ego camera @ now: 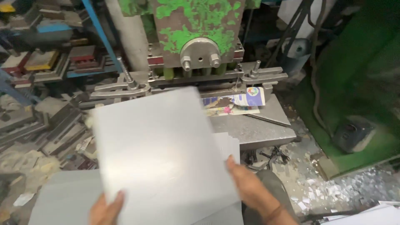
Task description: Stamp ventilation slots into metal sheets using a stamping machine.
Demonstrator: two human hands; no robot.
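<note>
Both hands — left hand (106,208), right hand (250,185) — hold a large pale grey flat sheet (162,150), fingers clamped on its lower edge, before the green-painted metal press (196,25).

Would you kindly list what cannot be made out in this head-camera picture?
- Grey sheet: motion-blurred, surface detail lost.
- Left hand: cut off by the bottom edge; fingers behind the sheet.
- Right hand: fingers hidden under the sheet.
- Press table: near part covered by the sheet.

Place: workshop | evidence: green-painted press machine (196,37), metal dies on shelves (50,58), probably scrap-littered floor (333,187)
</note>
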